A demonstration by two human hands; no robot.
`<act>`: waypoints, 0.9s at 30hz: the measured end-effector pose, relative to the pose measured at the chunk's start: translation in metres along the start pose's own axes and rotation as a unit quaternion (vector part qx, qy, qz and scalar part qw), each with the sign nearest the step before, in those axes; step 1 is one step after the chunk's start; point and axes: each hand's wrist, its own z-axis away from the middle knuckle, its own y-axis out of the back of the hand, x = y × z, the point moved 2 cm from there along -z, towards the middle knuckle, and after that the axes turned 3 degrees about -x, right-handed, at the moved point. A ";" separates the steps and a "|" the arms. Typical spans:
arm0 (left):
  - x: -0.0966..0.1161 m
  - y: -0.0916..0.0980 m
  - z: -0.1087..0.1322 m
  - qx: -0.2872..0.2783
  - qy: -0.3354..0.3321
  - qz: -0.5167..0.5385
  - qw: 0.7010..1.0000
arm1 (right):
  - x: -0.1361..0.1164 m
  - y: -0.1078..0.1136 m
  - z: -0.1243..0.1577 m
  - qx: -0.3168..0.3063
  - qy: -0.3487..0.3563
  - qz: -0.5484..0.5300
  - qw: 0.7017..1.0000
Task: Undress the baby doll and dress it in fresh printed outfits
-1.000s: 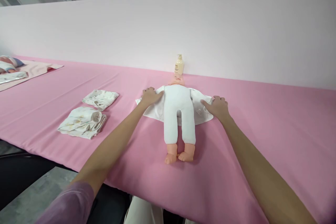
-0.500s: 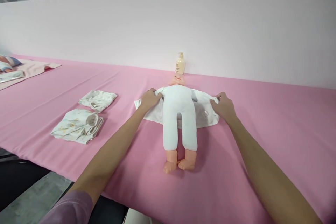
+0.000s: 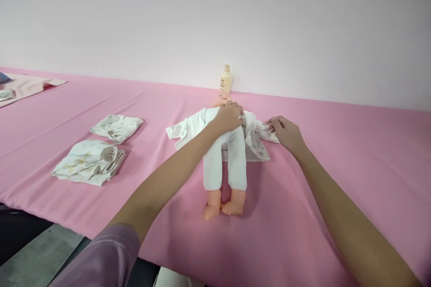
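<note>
A baby doll (image 3: 225, 166) with a white cloth body and bare feet lies on its back on the pink table (image 3: 336, 179), head toward the wall. Under it lies an open white printed baby garment (image 3: 183, 130). My left hand (image 3: 229, 116) rests curled on the doll's chest and shoulder, across the body. My right hand (image 3: 284, 133) pinches the garment's right flap beside the doll. The doll's face is mostly hidden by my left hand.
A cream pump bottle (image 3: 226, 79) stands against the pale wall behind the doll's head. Two folded printed baby cloths (image 3: 88, 161) (image 3: 116, 126) lie to the left. A pale pink mat (image 3: 28, 86) sits at the far left. The table's front edge runs along the bottom left.
My left hand left the garment's left flap and moved right onto the doll's chest. My right hand stayed at the right flap, which is now bunched nearer the doll.
</note>
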 end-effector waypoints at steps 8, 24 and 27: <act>0.021 -0.025 -0.045 -0.143 0.013 -0.097 0.985 | 0.084 0.002 -0.013 0.085 -0.088 0.171 0.978; -0.004 -0.002 -0.045 -0.099 -0.045 0.007 0.994 | 0.114 0.039 -0.024 0.195 -0.186 0.010 0.963; -0.014 0.009 -0.042 -0.056 -0.046 0.073 0.995 | 0.120 0.044 -0.025 0.192 -0.200 0.000 0.961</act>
